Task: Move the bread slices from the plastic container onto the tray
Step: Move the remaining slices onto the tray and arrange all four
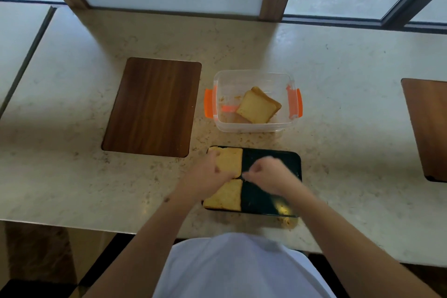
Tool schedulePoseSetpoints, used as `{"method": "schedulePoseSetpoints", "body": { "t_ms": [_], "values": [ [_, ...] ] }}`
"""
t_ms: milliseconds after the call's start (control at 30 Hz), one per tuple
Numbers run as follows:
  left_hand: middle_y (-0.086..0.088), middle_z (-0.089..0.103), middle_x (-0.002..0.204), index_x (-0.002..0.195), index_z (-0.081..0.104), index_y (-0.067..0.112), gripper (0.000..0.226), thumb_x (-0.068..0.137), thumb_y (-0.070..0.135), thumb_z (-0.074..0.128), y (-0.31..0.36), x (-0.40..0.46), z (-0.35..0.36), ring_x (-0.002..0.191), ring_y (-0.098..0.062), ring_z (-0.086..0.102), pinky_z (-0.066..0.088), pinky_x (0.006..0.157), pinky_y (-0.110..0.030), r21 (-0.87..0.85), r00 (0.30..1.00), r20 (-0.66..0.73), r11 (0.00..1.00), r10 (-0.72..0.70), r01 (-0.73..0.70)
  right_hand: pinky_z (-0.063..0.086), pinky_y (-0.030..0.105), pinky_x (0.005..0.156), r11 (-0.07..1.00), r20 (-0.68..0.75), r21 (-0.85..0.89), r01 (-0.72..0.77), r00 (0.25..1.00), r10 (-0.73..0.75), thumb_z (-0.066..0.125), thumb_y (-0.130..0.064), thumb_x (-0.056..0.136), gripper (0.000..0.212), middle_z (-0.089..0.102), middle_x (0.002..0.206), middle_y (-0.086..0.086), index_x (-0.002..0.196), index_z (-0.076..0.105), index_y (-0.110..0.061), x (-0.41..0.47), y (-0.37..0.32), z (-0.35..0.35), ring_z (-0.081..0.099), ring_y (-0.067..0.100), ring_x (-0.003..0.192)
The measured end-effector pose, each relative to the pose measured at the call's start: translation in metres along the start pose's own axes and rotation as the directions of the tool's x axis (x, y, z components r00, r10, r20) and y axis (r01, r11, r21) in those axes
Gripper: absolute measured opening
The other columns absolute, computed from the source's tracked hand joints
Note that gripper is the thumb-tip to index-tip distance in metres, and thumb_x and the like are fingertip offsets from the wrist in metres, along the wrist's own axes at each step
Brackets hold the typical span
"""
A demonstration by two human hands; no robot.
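Two golden square bread slices (pixel 258 107) lie overlapped in the clear plastic container with orange clips (pixel 254 126), at 12 o'clock from the black rectangular tray (pixel 271 191). Two more slices fill the tray's left half, far (pixel 231 159) and near (pixel 226 195). The left hand (pixel 208 172) grips the far slice's edge; the right hand (pixel 266 174) is curled, blurred, its grip unclear. All rest on the pale stone table (pixel 338 104), with a brown wooden board (pixel 152 106) at 10 o'clock

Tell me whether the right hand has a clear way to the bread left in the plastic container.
Probably yes. The container stands open with no lid, just beyond the tray, and nothing lies between the right hand and the bread slices.
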State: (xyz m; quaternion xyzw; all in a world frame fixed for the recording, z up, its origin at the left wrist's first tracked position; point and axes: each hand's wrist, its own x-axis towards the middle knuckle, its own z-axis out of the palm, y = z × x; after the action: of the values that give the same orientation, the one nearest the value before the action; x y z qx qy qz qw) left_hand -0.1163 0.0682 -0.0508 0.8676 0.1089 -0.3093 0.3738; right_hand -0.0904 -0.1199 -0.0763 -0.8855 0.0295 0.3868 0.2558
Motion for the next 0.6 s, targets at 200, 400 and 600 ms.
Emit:
{"method": "schedulePoseSetpoints", "body": {
  "t_ms": [200, 400, 600],
  "values": [
    [-0.013, 0.062, 0.126, 0.134, 0.054, 0.008, 0.047, 0.093, 0.03, 0.064, 0.113, 0.055, -0.044, 0.106, -0.027, 0.069, 0.057, 0.096, -0.045, -0.761, 1.0, 0.001, 0.649, -0.015, 0.01, 0.046, 0.028, 0.082, 0.979, -0.461, 0.039, 0.201, 0.872, -0.161, 0.056, -0.023, 0.098, 0.034, 0.069, 0.12, 0.008, 0.127, 0.063, -0.008, 0.047, -0.046, -0.116, 0.064, 0.022, 0.102],
    [-0.02, 0.054, 0.123, 0.108, 0.058, 0.01, 0.02, 0.094, 0.021, 0.065, 0.139, 0.128, -0.029, 0.115, -0.04, 0.058, 0.055, 0.094, -0.056, -0.831, 0.943, 0.217, 0.459, -0.253, 0.314, 0.047, 0.042, 0.095, 0.952, -0.293, -0.299, -0.064, 0.956, -0.027, 0.055, -0.008, 0.09, 0.044, 0.057, 0.126, 0.019, 0.133, 0.046, -0.002, 0.107, -0.063, -0.116, 0.054, 0.035, 0.115],
    [-0.021, 0.069, 0.119, 0.125, 0.064, 0.003, 0.044, 0.086, 0.023, 0.068, 0.115, 0.199, -0.009, 0.109, -0.04, 0.066, 0.052, 0.097, -0.055, -0.724, 0.869, 0.264, 0.509, -0.419, 0.465, 0.051, 0.04, 0.085, 0.975, -0.278, -0.197, -0.102, 0.96, 0.045, 0.055, -0.013, 0.09, 0.03, 0.057, 0.115, 0.015, 0.119, 0.052, -0.006, 0.135, -0.056, -0.116, 0.054, 0.03, 0.104]
  ]
}}
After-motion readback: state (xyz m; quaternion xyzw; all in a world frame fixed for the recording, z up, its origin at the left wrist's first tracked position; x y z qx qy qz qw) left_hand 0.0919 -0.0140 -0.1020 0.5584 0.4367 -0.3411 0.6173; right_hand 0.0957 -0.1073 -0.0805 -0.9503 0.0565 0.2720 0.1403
